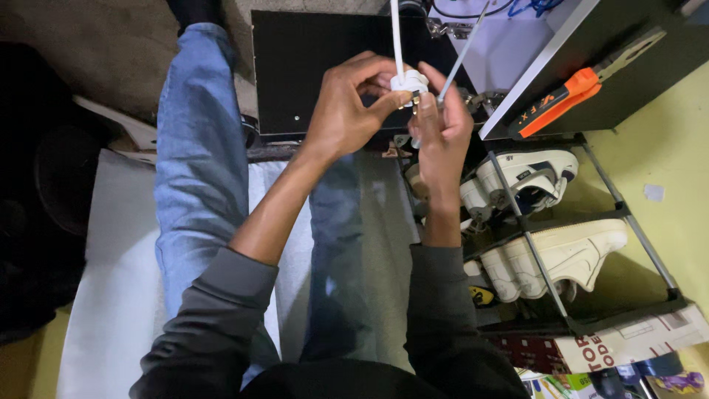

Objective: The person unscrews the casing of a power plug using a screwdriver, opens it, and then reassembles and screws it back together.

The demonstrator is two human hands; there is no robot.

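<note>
My left hand (346, 111) pinches a white electrical plug (408, 81) with brass pins; its white cable (396, 37) runs up out of view. My right hand (442, 129) grips a thin screwdriver (461, 52) whose shaft slants up to the right, with its lower end by the plug's pins. Both hands meet above my lap, over legs in blue jeans (192, 170), in front of a black panel (310, 66).
An orange-handled cutter (569, 92) lies on a dark shelf top at the upper right. A metal shoe rack (546, 236) beside my right leg holds white sneakers (561, 255). Boxes and packets sit at the bottom right. A white mat (111, 295) lies on the left.
</note>
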